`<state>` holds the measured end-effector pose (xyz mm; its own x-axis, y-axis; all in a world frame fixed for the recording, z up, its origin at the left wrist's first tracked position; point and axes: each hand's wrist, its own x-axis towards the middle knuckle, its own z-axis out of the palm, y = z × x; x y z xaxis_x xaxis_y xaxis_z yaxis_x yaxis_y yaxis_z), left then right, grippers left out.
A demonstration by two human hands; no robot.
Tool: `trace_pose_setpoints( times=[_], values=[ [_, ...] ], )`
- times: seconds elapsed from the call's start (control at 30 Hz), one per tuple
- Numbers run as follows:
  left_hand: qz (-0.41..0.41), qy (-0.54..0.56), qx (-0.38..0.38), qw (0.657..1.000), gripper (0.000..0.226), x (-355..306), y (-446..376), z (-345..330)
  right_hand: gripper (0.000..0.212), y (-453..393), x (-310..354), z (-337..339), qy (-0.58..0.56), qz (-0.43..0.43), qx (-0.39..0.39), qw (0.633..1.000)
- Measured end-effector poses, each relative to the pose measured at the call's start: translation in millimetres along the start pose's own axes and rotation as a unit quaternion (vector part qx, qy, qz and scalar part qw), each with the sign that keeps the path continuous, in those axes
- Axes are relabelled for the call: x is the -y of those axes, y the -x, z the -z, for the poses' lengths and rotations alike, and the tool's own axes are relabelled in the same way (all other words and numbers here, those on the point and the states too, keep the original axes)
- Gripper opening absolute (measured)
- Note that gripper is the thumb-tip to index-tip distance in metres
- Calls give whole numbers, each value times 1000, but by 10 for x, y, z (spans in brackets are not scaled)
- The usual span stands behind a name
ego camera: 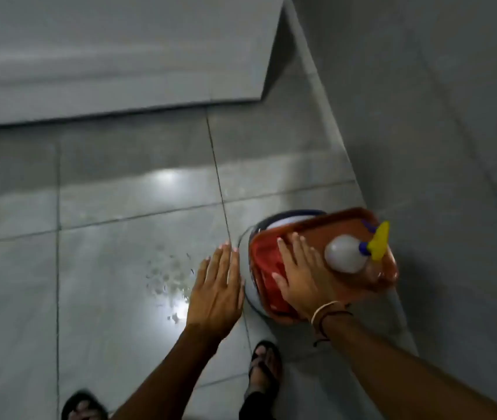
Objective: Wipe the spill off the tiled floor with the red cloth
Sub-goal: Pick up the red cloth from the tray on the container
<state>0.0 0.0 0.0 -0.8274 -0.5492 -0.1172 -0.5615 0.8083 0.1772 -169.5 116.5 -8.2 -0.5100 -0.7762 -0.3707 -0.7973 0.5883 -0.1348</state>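
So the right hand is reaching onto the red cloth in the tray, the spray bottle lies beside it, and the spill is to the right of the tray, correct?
Not quite: the spill is on the tiled floor to the left of the tray, past the open left hand. The head view shows it. The rest holds: the right hand is on the red cloth, and the spray bottle lies beside it.
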Motion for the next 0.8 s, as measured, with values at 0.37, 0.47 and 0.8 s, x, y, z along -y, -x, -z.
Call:
trace_pose_setpoints(
  times=[0.37,0.47,0.8],
  values=[
    [-38,60,24,997,67,-134,-248,-1489,63,-411,-171,-1228,-161,-20,-78,984],
    [-31,72,38,996,69,-116,-208,-1364,53,-413,-123,-1059,-268,-78,-95,956],
    [92,46,45,994,73,1411,606,-1396,64,-256,1260,-673,-428,-98,-245,864]
  ],
)
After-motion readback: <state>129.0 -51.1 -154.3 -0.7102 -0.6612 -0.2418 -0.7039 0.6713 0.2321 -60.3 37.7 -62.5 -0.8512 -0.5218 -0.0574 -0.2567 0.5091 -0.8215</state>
